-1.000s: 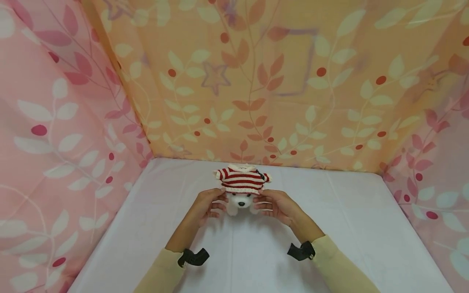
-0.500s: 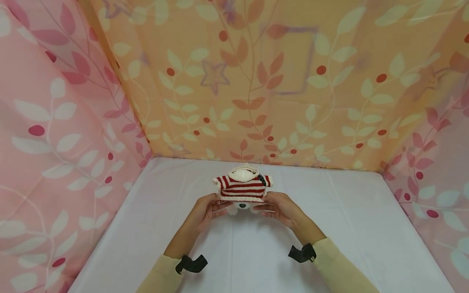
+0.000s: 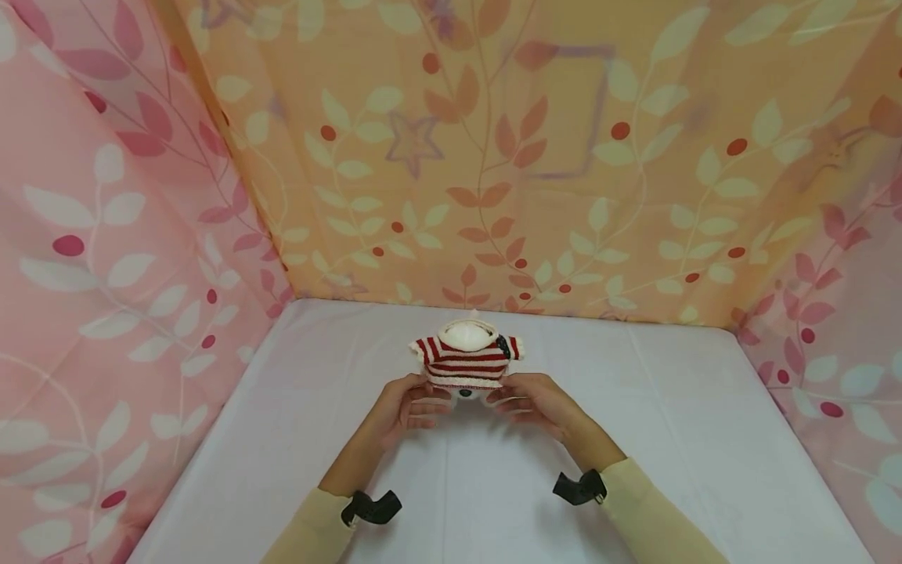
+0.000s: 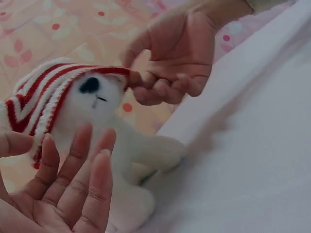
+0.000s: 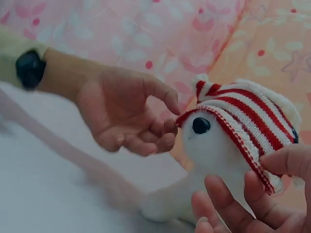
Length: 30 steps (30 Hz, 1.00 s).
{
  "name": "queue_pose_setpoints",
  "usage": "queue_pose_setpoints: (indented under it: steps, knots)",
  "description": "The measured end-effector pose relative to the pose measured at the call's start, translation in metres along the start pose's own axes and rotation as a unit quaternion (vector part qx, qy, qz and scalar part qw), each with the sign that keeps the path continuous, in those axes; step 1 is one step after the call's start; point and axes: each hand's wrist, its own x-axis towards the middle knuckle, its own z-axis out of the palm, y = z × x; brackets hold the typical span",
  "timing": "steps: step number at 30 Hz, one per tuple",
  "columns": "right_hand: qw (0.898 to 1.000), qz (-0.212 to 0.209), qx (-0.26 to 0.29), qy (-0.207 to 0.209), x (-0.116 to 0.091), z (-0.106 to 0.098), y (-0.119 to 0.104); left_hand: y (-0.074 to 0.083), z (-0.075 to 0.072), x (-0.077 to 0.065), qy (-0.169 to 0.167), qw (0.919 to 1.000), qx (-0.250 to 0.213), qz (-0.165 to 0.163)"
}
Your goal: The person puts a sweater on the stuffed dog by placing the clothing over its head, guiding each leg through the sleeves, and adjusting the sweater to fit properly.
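Observation:
A white plush animal (image 4: 129, 150) with a black nose sits upright on the table. Over its head is a small red-and-white striped knit sweater (image 3: 467, 366), its hem just above the nose and the eyes covered. White plush shows through the round neck opening. My left hand (image 3: 405, 409) pinches the hem at one side between thumb and forefinger, the other fingers spread in front of the toy in the left wrist view. On the opposite side my right hand (image 3: 539, 399) pinches the hem likewise, its remaining fingers beside the face.
The table (image 3: 451, 486) has a white cloth. An orange leaf-patterned curtain (image 3: 479, 157) hangs right behind the toy, and pink curtains (image 3: 106, 313) stand at both sides. Each wrist carries a black strap mount (image 3: 372, 507).
Both hands have drawn the sweater down over the toy's eyes. Its neck opening has tilted toward me and white plush now fills it. Over the last half second little has moved.

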Motion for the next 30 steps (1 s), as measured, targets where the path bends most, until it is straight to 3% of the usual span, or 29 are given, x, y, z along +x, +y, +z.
queue_pose_setpoints:
  steps: [3,6,10,16,23,30]
  knots:
    - [0.997,0.021,0.056,-0.041,0.002,0.003,-0.001,0.000,0.003,-0.001,-0.006,0.9994,0.031,-0.013]
    - [0.992,0.039,0.100,-0.073,0.002,0.006,-0.001,-0.001,0.007,-0.002,-0.006,0.9989,0.032,-0.035]
    - [0.989,0.052,0.121,-0.069,0.001,0.011,-0.004,-0.003,0.016,-0.001,0.001,0.9985,0.030,-0.045]
    - [0.989,0.046,0.135,-0.046,0.001,0.020,-0.005,-0.006,0.025,-0.001,0.018,0.9990,0.023,-0.035]
    - [0.987,0.029,0.150,-0.051,-0.003,0.020,-0.002,-0.008,0.027,-0.004,0.006,0.9996,-0.026,-0.006]
    - [0.988,0.021,0.146,-0.047,0.000,0.019,0.002,-0.019,0.024,-0.004,-0.009,0.9958,-0.091,-0.005]
